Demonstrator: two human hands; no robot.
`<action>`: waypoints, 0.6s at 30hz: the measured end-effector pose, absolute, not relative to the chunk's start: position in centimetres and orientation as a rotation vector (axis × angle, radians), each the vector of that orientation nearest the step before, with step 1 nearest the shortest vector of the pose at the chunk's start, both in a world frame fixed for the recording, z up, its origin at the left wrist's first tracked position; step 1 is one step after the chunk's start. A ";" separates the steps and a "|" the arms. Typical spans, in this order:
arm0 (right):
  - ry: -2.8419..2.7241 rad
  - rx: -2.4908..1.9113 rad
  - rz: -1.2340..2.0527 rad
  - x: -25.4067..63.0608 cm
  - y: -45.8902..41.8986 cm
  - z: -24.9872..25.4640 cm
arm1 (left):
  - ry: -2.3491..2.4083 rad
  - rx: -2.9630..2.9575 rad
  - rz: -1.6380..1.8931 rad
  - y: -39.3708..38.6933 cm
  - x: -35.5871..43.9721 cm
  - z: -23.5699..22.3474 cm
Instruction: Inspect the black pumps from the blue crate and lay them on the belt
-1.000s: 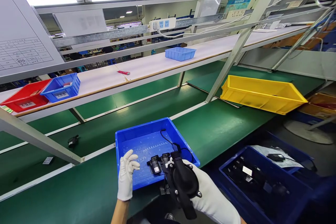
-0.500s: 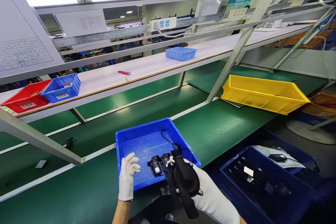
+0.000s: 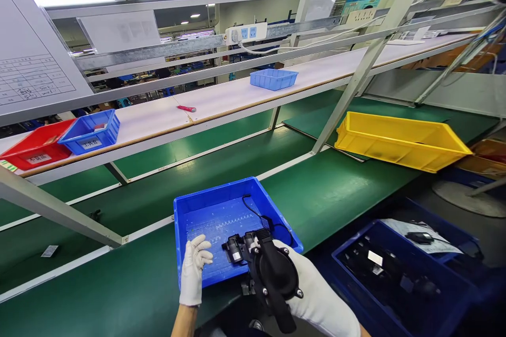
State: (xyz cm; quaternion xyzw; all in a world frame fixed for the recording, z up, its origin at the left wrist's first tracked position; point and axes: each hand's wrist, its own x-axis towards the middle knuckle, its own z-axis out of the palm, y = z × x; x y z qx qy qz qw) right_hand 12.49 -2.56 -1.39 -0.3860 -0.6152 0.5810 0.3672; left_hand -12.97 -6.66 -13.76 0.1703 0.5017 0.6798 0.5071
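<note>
My right hand (image 3: 316, 289), in a white glove, is closed around a black pump (image 3: 276, 273) with a round, screwed cover and thick ports. The pump is held over the near right corner of a blue bin (image 3: 213, 201), covering part of it. My left hand (image 3: 193, 268), also gloved, is at the bin's near left side with fingers loosely curved and apart, holding nothing. Inside the bin lie a smaller black part with a white label (image 3: 234, 249) and a black cable (image 3: 253, 208). The fingers of my right hand are mostly hidden behind the pump.
The bin rests on a green work surface (image 3: 336, 189). A yellow bin (image 3: 403, 142) stands right; a dark blue crate (image 3: 351, 260) with black parts is lower right. Above runs a white shelf (image 3: 221, 100) with red (image 3: 39, 145) and blue boxes (image 3: 93, 134). A slanted post (image 3: 67, 208) rises left.
The pump in my right hand has tipped and shifted slightly. My left hand is a little lower. The small black part and white card on the far green belt have moved left.
</note>
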 end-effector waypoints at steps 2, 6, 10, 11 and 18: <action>-1.576 -0.992 1.509 12.5 -2.4 -1.4 | 1.215 0.400 1.636 -6.6 -13.0 -14.0; -1.549 -1.013 1.523 12.5 -2.0 -1.6 | 1.226 0.384 1.628 -6.3 -13.0 -14.1; -1.549 -0.966 1.541 12.7 -1.7 -1.8 | 1.230 0.383 1.617 -6.0 -12.8 -14.0; -1.545 -0.966 1.550 12.8 -1.6 -1.8 | 1.231 0.382 1.616 -6.0 -12.8 -14.0; -1.526 -0.968 1.633 13.3 -1.3 -2.4 | 1.241 0.358 1.601 -5.9 -12.7 -14.4</action>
